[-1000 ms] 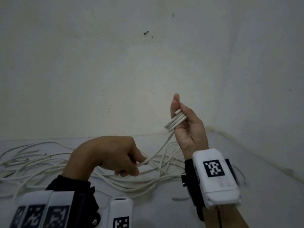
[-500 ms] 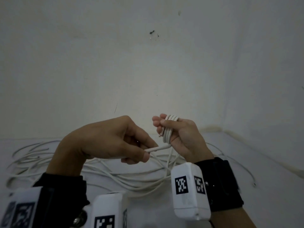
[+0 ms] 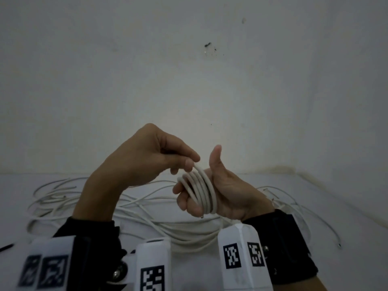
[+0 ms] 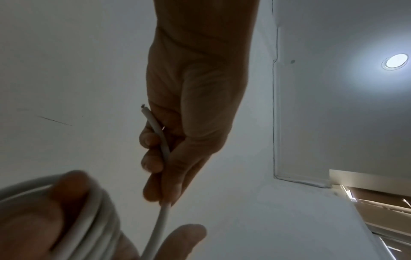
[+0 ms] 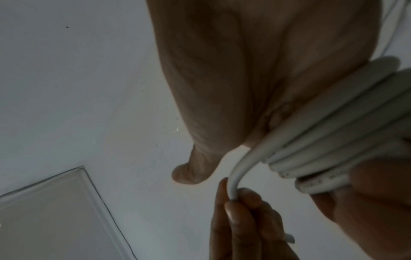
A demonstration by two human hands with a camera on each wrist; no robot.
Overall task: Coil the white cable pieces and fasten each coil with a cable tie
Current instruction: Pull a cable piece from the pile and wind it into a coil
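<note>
A white cable coil (image 3: pixel 201 189) of several turns is wound round the curled fingers of my right hand (image 3: pixel 222 192), whose thumb sticks up. My left hand (image 3: pixel 147 160) is raised just left of it and pinches the cable's free tail (image 3: pixel 196 166) where it leaves the top of the coil. In the left wrist view the tail (image 4: pixel 164 153) runs through my left hand's fingers (image 4: pixel 151 163), its cut end poking out above. In the right wrist view the coil (image 5: pixel 333 133) crosses my right palm (image 5: pixel 222 70) and the tail bends down into the left fingers (image 5: pixel 244 219). No cable tie is visible in either hand.
Several loose white cables (image 3: pixel 147 217) lie tangled on the white surface (image 3: pixel 315 206) below both hands, spreading left and right. A thin dark strip (image 3: pixel 6 246) lies at the left edge. A plain white wall (image 3: pixel 189 91) stands close behind.
My left hand has lifted the cable's tail up and over the right hand, laying more turns on the coil. The right hand has turned thumb-up and dropped slightly.
</note>
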